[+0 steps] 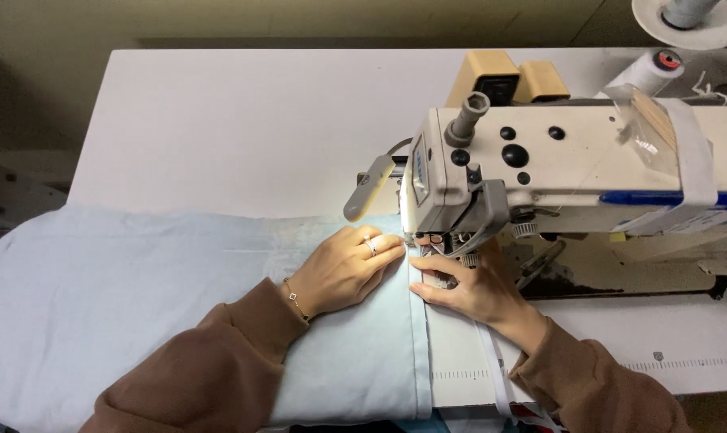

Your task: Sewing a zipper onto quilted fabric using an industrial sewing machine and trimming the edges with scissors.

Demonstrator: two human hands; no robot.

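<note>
The pale blue fabric (139,305) lies flat on the white worktop (243,120), its folded right edge running from the near side up to the presser foot of the sewing machine (540,168). The left hand (343,269) rests open, palm down, pressing the cloth just left of the needle. The right hand (468,285) lies flat, fingertips touching the fold. Most of that edge sits near of the needle, so the seam looks barely begun.
</note>
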